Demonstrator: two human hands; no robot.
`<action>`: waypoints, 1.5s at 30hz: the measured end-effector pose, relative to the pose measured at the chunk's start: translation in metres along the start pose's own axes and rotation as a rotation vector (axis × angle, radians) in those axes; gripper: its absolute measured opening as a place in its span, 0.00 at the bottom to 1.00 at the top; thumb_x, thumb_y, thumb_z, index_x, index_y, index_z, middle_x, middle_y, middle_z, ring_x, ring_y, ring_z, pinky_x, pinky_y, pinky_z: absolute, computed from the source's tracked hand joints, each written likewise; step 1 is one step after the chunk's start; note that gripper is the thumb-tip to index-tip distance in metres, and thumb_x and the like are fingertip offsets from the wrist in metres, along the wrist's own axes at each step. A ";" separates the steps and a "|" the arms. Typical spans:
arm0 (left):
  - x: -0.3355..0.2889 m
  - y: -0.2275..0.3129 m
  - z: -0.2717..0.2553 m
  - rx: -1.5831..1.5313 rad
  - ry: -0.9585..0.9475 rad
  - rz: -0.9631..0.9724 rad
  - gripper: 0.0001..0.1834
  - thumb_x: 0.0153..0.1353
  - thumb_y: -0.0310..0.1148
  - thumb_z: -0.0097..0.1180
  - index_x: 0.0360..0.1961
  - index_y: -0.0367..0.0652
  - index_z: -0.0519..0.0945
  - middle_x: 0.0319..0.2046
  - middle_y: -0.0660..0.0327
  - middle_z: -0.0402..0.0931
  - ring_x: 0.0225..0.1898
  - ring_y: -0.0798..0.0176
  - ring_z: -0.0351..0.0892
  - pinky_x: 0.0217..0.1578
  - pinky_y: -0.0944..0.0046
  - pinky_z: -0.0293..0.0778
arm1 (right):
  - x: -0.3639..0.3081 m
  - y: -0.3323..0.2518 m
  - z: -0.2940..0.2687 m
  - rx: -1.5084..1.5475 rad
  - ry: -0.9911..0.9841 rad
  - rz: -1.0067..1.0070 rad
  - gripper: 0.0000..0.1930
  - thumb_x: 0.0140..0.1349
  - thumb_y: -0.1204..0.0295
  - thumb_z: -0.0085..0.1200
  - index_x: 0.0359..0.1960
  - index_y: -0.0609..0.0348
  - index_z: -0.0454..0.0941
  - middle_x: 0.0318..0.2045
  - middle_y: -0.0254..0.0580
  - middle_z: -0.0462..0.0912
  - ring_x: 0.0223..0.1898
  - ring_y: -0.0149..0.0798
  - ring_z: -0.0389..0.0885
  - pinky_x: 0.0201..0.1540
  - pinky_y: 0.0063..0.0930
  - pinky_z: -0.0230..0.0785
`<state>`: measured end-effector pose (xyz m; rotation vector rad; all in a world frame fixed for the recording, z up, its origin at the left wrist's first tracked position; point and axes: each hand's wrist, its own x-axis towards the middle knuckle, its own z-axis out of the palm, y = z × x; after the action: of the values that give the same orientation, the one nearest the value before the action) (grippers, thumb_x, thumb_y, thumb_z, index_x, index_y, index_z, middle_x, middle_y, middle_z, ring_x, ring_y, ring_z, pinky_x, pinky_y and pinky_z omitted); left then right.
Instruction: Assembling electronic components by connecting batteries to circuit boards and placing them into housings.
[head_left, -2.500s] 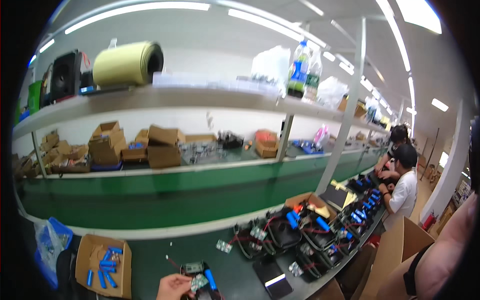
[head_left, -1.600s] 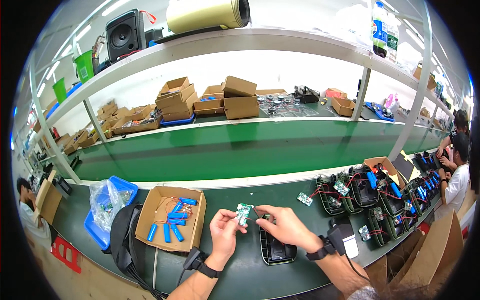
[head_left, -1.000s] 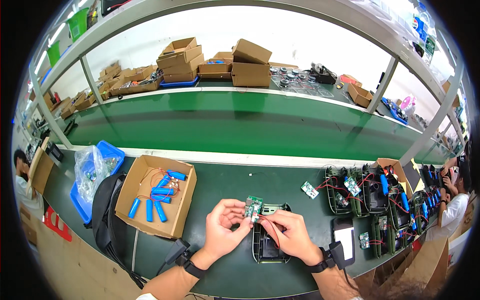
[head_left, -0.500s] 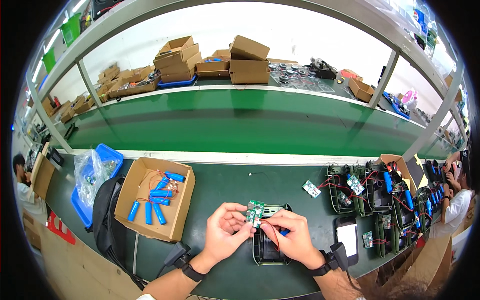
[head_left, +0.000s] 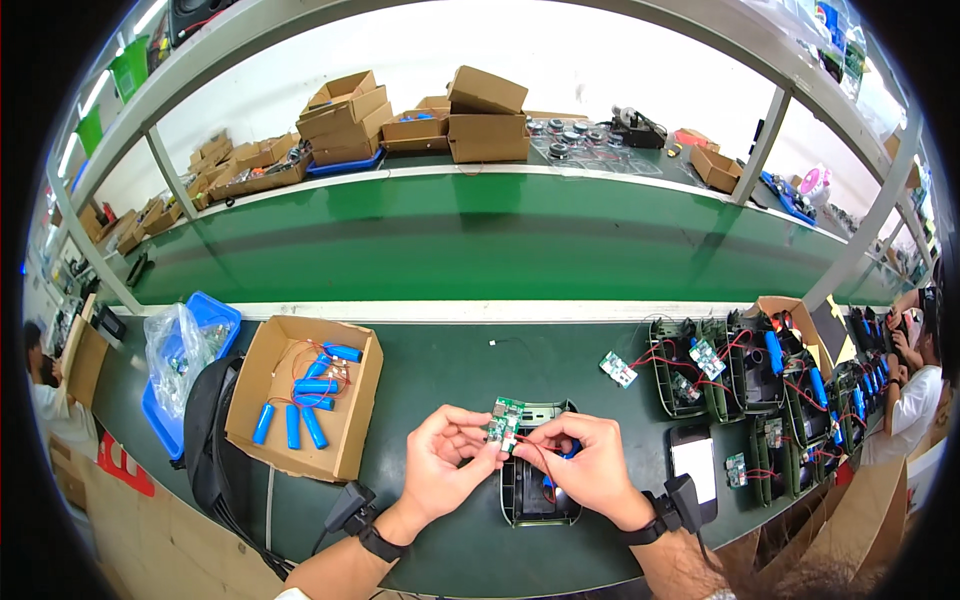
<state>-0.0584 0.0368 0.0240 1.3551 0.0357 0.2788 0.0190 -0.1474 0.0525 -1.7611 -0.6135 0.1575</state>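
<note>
A small green circuit board (head_left: 507, 416) is pinched between the thumb and fingers of my left hand (head_left: 445, 462). At the board's lower right edge, my right hand (head_left: 588, 466) grips thin red wires (head_left: 543, 462); its fingertips hide the wire ends. Beneath both hands a dark green plastic housing (head_left: 515, 512) lies on the bench, its hollow side up. Part of a blue cylindrical battery (head_left: 571, 449) shows behind my right fingers, over the housing. Whether the wires are attached to the board, I cannot tell.
To the left stand a cardboard box (head_left: 356, 440) of wired blue batteries, a black bag (head_left: 212, 450) and a blue tray (head_left: 228, 304). On the right are a phone (head_left: 693, 465), loose circuit boards (head_left: 618, 369) and several wired housings (head_left: 680, 400). A green conveyor belt (head_left: 480, 240) runs beyond.
The view has shifted slightly. My right fingers have moved a little around the red wires near the board, and more of the blue battery shows. My left hand keeps its grip.
</note>
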 end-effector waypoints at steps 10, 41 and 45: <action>0.000 -0.004 0.000 -0.021 -0.010 0.059 0.16 0.62 0.14 0.62 0.51 0.31 0.77 0.40 0.53 0.84 0.40 0.65 0.87 0.43 0.66 0.86 | 0.002 0.003 -0.005 -0.001 -0.081 -0.099 0.06 0.57 0.80 0.71 0.35 0.64 0.88 0.27 0.40 0.85 0.27 0.26 0.80 0.32 0.22 0.74; -0.006 -0.007 0.002 0.004 -0.049 0.081 0.16 0.62 0.14 0.63 0.52 0.29 0.79 0.41 0.53 0.85 0.40 0.66 0.87 0.44 0.67 0.85 | -0.001 0.011 -0.003 0.088 -0.112 -0.042 0.06 0.55 0.79 0.73 0.30 0.64 0.85 0.25 0.35 0.84 0.26 0.23 0.76 0.31 0.22 0.71; -0.004 -0.005 0.001 -0.002 -0.068 0.043 0.16 0.64 0.15 0.60 0.54 0.28 0.79 0.44 0.53 0.84 0.41 0.67 0.86 0.44 0.66 0.85 | 0.010 -0.001 -0.023 -0.040 -0.263 -0.103 0.08 0.54 0.80 0.68 0.35 0.66 0.84 0.29 0.41 0.85 0.30 0.30 0.82 0.37 0.27 0.76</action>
<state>-0.0613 0.0343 0.0186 1.3640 -0.0504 0.2686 0.0370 -0.1620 0.0617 -1.7565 -0.9009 0.3108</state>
